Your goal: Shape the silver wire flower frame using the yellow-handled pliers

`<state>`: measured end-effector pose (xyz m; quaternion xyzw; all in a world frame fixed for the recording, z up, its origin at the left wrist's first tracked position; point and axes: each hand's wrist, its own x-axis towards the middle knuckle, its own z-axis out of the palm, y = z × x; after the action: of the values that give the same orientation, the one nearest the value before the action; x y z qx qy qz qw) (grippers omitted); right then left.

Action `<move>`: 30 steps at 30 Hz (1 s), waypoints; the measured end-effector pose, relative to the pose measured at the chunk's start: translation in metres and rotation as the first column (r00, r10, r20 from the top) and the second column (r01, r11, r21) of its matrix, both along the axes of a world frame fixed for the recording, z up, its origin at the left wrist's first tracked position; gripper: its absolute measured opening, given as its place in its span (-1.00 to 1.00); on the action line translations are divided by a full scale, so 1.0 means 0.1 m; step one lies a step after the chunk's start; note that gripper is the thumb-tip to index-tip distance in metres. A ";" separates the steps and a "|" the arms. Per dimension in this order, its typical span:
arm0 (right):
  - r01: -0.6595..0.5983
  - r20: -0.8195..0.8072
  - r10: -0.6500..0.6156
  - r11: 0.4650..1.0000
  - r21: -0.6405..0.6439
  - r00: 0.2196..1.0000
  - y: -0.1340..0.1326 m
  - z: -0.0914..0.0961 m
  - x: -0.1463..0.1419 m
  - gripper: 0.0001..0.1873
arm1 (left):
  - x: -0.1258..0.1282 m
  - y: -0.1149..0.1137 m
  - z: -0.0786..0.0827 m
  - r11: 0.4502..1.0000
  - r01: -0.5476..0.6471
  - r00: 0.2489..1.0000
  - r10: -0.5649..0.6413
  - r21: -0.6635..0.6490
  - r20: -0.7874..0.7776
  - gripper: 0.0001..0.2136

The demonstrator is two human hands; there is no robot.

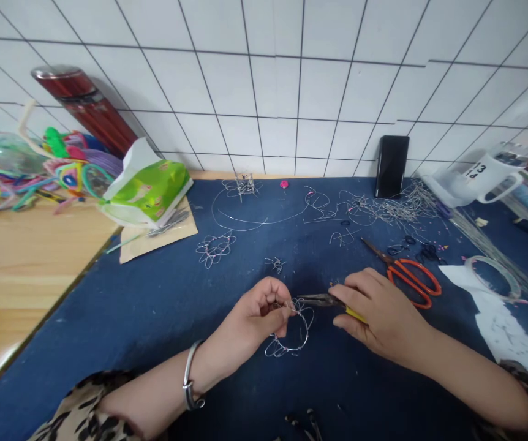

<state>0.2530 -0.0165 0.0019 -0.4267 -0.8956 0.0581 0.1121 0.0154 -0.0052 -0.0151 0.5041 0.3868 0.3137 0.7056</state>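
Observation:
My left hand [264, 309] pinches a round ring of bent silver wire [307, 337] with looped petals and small pink beads. Part of the ring is hidden by the fingers. In my right hand [378, 312] is a pair of long-nosed pliers [321, 300] with yellow handles, its tips reaching the wire loops beside my left fingertips. Whether the jaws grip the wire I cannot tell. A similar wire flower ring [215, 248] lies on the dark blue mat [163, 331] to the left. Short twisted wire pieces [275, 264] lie just beyond my left hand.
Orange-handled scissors [413, 278] lie right of my right hand. Loose wire [397, 208], a phone [391, 166], a white mug [489, 177] and a tape roll [494, 275] stand or lie farther right. A green tissue pack [154, 190] and red flask [87, 107] are left. Dark tool handles [310, 422] show at the front.

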 end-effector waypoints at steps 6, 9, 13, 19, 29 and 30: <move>-0.035 0.064 0.030 0.996 0.078 0.998 0.03 -0.03 0.02 -0.65 | 0.00 0.00 0.01 0.998 0.066 0.998 -0.066 -0.007 -0.014 -0.89; -0.061 0.077 0.054 0.994 0.086 0.996 0.02 -0.04 0.00 -0.66 | -0.01 -0.01 0.01 0.997 0.079 0.996 -0.079 0.011 -0.035 -0.88; -0.071 0.077 0.064 0.994 0.084 0.995 0.01 -0.03 -0.01 -0.68 | -0.02 -0.01 0.00 0.995 0.099 0.994 -0.098 0.032 -0.047 -0.87; -0.069 0.082 0.061 0.994 0.089 0.995 0.00 -0.03 -0.03 -0.69 | -0.02 -0.01 -0.02 0.994 0.093 0.994 -0.091 0.049 -0.053 -0.86; -0.061 0.081 0.054 0.995 0.079 0.995 -0.02 -0.03 -0.02 -0.69 | 0.01 -0.01 -0.01 0.997 0.067 0.992 -0.061 0.047 -0.111 -0.90; -0.066 0.082 0.059 0.994 0.083 0.995 -0.02 -0.04 -0.02 -0.69 | 0.01 -0.01 -0.01 0.997 0.067 0.992 -0.061 0.049 -0.113 -0.90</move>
<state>0.2506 -0.0183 -0.0017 -0.3952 -0.9139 0.0061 0.0930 0.0160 -0.0059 -0.0166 0.5517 0.4008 0.2723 0.6789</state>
